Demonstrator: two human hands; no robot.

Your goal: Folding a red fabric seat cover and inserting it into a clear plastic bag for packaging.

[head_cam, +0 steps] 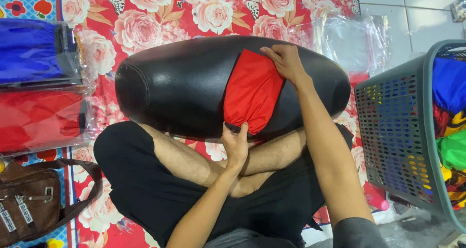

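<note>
Nearest the camera, crossed bare legs in black shorts (141, 180) are seen, with two forearms reaching forward over them. A black oval cushion-like form (179, 87) is laid across the knees, and a folded red cloth (252, 97) is spread over its right half. The left hand (235, 143) is set at the near edge of the cloth, its fingers curled and pinched on the lower hem. The right hand (286, 61) is placed at the far upper corner, its fingers pressed down and partly closed on the fabric there; how firmly that corner is gripped cannot be told.

To the left, two flat clear plastic packages are stacked side by side on the mat: a blue garment pack (34, 53) farther away and a red garment pack (41, 119) nearer. A brown strapped bag (29, 204) is laid just below them. Loose clear plastic bags (349, 41) are piled beyond the cushion at the upper right.

At the right edge, a grey-green perforated laundry basket (393, 131) is stood, filled with blue, green, red and yellow cloths (451, 117). Everything is set on a red floral mat (160, 19), with white tiles (417, 10) beyond.
</note>
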